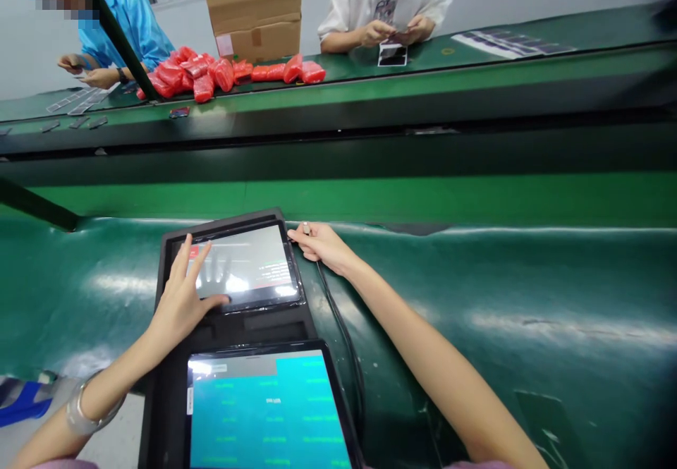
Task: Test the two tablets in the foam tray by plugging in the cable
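Note:
A black tray (pixel 174 356) on the green mat holds two tablets. The far tablet (pixel 254 264) shows a grey screen with red and green text. My left hand (pixel 183 296) lies on its left side, fingers spread and flat on the glass. My right hand (pixel 320 243) is at the tablet's top right corner, fingers pinched on the plug of a black cable (pixel 338 321) that runs back along my forearm. The near tablet (pixel 267 412) shows a cyan screen with green text.
A green conveyor belt (pixel 423 197) runs across beyond the mat. Across it, two people handle small dark panels; a pile of red packets (pixel 211 74) and a cardboard box (pixel 254 7) sit on their table. A blue object (pixel 21 398) lies at the lower left.

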Action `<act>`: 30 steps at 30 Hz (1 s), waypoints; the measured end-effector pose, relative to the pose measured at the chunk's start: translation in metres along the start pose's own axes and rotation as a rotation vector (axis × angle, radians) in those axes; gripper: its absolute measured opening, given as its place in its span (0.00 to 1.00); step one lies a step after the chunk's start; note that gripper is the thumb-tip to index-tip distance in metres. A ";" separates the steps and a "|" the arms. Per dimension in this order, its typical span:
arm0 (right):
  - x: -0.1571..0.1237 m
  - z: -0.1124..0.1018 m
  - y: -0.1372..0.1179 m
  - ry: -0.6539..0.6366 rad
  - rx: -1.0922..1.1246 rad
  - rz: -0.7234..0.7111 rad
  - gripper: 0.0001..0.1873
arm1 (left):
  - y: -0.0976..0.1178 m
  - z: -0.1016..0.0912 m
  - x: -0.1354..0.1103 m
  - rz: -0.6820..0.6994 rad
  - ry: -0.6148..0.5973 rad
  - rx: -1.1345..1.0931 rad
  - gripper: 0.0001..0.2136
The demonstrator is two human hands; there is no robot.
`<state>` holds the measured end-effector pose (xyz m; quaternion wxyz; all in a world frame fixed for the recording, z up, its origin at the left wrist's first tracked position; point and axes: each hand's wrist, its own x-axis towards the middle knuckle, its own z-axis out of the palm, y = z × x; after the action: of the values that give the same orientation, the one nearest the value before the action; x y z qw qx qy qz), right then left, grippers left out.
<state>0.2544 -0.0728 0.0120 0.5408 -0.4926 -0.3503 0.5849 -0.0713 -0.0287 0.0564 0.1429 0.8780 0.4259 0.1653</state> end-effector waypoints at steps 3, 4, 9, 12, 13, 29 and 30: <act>0.000 -0.002 0.000 -0.017 0.015 -0.007 0.27 | 0.001 -0.003 0.005 0.042 0.031 0.035 0.41; 0.000 -0.002 0.000 -0.018 0.018 -0.009 0.28 | 0.003 -0.003 0.006 0.077 -0.025 0.025 0.43; -0.001 -0.001 0.002 -0.023 0.027 -0.019 0.28 | 0.004 -0.002 0.014 0.136 -0.096 0.088 0.44; -0.001 -0.002 0.002 -0.031 0.034 -0.025 0.28 | 0.003 -0.002 0.015 0.118 0.052 0.104 0.29; -0.001 -0.002 0.002 -0.037 0.037 -0.028 0.28 | 0.004 -0.003 0.014 0.139 0.068 0.098 0.26; -0.001 -0.006 0.003 -0.092 0.066 -0.043 0.27 | 0.052 0.017 0.003 0.498 -0.135 0.199 0.25; -0.001 -0.006 0.003 -0.094 0.068 -0.046 0.27 | 0.053 0.018 0.006 0.486 -0.144 0.205 0.25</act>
<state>0.2594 -0.0746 0.0075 0.5533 -0.4378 -0.3664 0.6065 -0.0236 -0.0574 0.0616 0.0392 0.9738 0.2059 0.0881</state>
